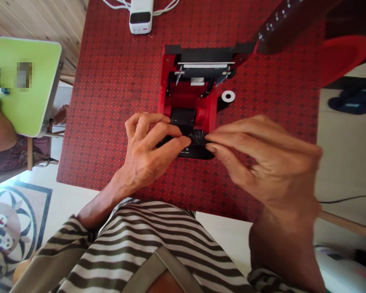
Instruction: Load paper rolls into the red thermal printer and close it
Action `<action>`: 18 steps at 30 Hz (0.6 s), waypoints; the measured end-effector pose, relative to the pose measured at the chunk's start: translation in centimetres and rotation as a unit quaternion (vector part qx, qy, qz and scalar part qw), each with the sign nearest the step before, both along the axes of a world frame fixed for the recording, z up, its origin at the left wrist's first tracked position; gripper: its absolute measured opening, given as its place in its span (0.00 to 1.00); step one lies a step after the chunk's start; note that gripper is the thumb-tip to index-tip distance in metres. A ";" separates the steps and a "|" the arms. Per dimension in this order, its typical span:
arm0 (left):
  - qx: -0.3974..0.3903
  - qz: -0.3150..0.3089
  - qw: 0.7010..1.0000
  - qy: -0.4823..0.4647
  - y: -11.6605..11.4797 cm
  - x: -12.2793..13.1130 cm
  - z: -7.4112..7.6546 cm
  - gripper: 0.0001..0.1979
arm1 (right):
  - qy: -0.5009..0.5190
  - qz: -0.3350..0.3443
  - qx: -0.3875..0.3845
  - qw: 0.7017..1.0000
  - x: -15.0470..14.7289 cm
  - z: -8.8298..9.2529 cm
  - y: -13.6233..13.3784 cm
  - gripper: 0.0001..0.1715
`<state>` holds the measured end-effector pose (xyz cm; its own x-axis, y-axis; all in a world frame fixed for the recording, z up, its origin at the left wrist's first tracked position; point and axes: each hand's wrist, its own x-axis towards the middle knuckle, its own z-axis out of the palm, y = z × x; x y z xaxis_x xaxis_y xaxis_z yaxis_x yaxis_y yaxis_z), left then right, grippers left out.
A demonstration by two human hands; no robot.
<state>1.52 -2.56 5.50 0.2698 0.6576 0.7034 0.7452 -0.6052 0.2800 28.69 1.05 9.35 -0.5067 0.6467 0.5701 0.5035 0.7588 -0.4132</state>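
now clamped on a black strip (196,139) from either side, left grip (146,150) and right grip (262,171), at the near end of a red machine (189,97)

On a red patterned tablecloth (110,101) sits a small red-and-black plastic machine (190,87), its open top showing metal rods and a silver bar. A crumpled glossy black strip (198,138) lies at its black front end, pinched by my right hand (262,167) and touched by my left hand (149,150).

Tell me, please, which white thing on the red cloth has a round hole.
The white ring beside the red machine; the white power bank has none.
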 end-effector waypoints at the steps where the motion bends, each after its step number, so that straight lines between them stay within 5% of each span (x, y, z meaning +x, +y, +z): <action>1: 0.000 -0.005 1.000 0.000 -0.1 -0.1 0.0 0.09 | 0.001 -0.014 0.016 1.000 0.2 0.6 0.3 0.10; 6: -0.002 -0.019 1.000 0.000 -0.3 -0.5 -0.2 0.09 | -0.017 -0.137 0.060 0.989 0.0 1.9 4.6 0.31; 10: 0.008 -0.013 1.000 0.007 -0.5 -0.4 -0.2 0.09 | -0.039 -0.090 0.047 0.994 -1.0 0.8 7.7 0.36; 18: 0.013 -0.030 0.998 0.044 -0.7 -0.6 0.5 0.14 | 0.007 -0.079 0.050 0.996 -0.9 0.4 3.0 0.25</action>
